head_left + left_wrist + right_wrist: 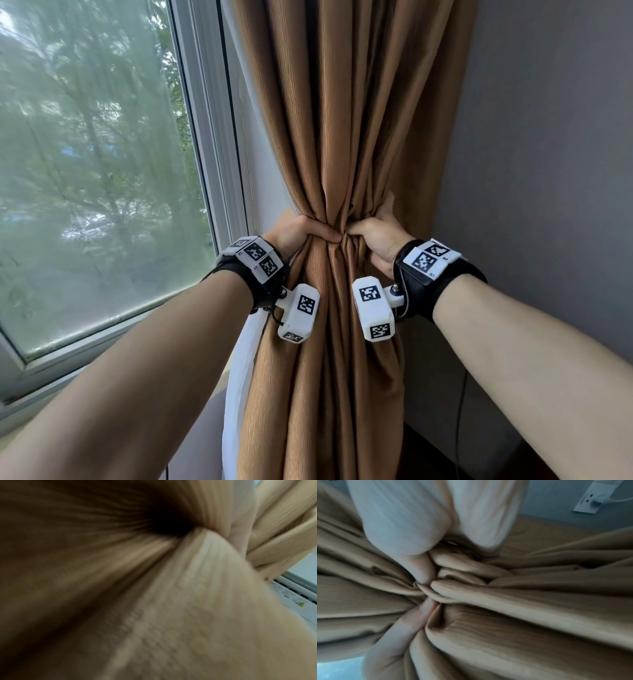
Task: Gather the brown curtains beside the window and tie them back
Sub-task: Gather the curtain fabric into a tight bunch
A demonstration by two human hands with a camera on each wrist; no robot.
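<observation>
The brown curtain [346, 113] hangs between the window and the grey wall, bunched into a narrow waist at mid-height. My left hand [301, 233] grips that waist from the left, thumb across the front. My right hand [373, 236] grips it from the right, fingers curled behind the folds. The two thumbs nearly meet at the middle. In the right wrist view my right thumb [423, 569] presses into the gathered curtain [513, 608]. The left wrist view is filled by blurred curtain [171, 601] cloth. No tieback shows.
The window [96, 164] with its white frame [209, 137] is on the left. A white sheer [239, 370] hangs behind the curtain's lower left edge. The grey wall [548, 137] stands close on the right, with a black cable [460, 421] and a wall socket [589, 500].
</observation>
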